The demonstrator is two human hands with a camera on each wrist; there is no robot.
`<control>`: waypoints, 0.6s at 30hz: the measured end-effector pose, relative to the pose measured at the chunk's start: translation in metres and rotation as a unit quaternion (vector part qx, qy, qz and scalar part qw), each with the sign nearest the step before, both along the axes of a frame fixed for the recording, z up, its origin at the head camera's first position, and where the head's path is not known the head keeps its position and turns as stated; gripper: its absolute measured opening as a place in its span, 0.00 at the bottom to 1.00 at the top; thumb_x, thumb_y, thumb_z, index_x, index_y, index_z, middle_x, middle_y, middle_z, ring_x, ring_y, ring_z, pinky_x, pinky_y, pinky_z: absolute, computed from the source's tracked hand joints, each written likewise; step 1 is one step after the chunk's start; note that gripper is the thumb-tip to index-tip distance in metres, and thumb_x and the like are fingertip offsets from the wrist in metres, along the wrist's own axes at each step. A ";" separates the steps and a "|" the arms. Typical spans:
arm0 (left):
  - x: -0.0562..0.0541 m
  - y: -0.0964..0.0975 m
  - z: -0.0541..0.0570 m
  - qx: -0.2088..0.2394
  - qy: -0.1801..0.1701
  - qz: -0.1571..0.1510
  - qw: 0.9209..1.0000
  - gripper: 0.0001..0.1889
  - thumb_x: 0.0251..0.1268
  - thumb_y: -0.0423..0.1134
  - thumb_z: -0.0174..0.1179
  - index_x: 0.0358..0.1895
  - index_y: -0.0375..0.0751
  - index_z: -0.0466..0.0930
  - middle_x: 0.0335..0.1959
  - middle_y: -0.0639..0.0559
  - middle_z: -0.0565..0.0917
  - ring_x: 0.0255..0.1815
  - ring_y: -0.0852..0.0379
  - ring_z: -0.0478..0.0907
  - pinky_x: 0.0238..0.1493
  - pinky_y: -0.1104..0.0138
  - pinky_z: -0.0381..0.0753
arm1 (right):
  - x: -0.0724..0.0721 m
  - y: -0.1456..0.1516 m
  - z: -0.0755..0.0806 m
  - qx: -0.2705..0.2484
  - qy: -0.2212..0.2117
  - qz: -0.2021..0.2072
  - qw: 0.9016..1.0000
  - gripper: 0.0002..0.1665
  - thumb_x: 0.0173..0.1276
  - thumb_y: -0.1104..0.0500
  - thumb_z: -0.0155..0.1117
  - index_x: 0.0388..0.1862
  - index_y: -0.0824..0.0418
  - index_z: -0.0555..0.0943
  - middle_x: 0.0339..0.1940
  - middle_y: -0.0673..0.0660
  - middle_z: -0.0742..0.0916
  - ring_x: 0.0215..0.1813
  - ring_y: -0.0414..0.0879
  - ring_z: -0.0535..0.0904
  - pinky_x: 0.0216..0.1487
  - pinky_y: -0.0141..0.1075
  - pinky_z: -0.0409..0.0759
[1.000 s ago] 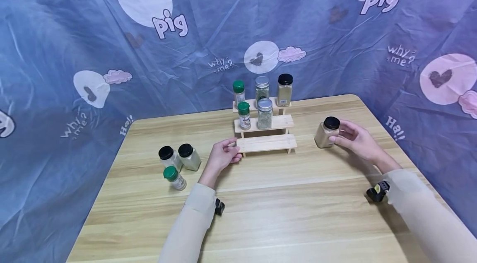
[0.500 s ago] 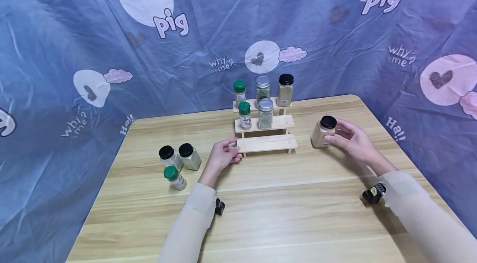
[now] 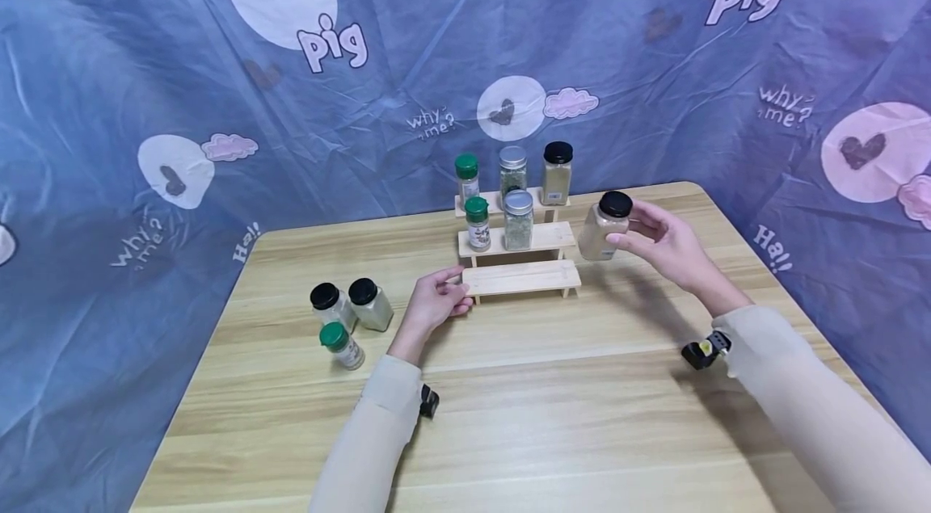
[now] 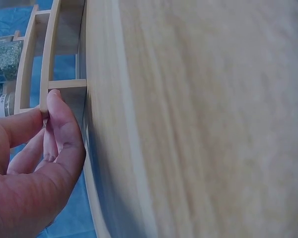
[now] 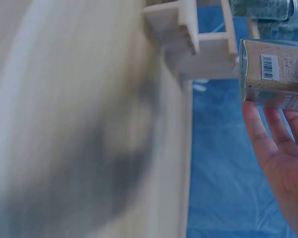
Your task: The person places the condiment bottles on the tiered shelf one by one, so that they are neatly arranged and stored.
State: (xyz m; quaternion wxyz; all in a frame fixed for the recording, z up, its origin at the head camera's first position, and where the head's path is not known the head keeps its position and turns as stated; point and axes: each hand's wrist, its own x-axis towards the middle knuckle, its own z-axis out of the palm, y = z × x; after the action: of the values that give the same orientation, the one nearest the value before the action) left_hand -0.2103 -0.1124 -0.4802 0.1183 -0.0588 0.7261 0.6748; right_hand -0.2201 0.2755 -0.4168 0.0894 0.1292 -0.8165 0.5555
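My right hand (image 3: 665, 248) holds a black-capped spice jar (image 3: 600, 233) of tan powder, raised off the table beside the right end of the shelf's middle tier. A barcode label shows on this jar's side in the right wrist view. With thumb and fingers my left hand (image 3: 435, 303) pinches the left end of the lowest tier of a three-tier wooden spice rack (image 3: 524, 279). On the middle tier stand a green-capped jar (image 3: 478, 225) and a silver-capped jar (image 3: 519, 222). The top tier carries a green-capped jar (image 3: 467, 177), a silver-capped jar (image 3: 512, 169) and a black-capped jar (image 3: 557, 175).
Left of the rack, two black-capped jars (image 3: 371, 306) and a green-capped shaker (image 3: 342, 346) stand on the wooden table (image 3: 509, 416). A blue printed cloth (image 3: 407, 28) hangs behind the table and along its sides.
My right hand has lifted the tan-powder jar off the table and brought it left, close to the rack. The left hand stays at the lowest tier's end.
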 end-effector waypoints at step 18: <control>0.000 0.002 -0.001 0.002 0.005 0.001 1.000 0.26 0.74 0.27 0.63 0.73 0.39 0.76 0.39 0.38 0.88 0.29 0.60 0.87 0.41 0.68 0.95 | -0.030 -0.050 0.004 0.009 0.020 0.018 1.000 0.37 0.66 0.63 0.78 0.72 0.67 0.76 0.50 0.43 0.89 0.51 0.25 0.85 0.57 0.19 0.86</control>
State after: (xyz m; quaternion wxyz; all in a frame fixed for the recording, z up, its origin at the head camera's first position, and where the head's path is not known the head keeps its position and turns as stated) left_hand -0.2101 -0.1108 -0.4813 0.1136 -0.0558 0.7252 0.6768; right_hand -0.2500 0.2252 -0.4130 0.0946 0.1559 -0.8173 0.5466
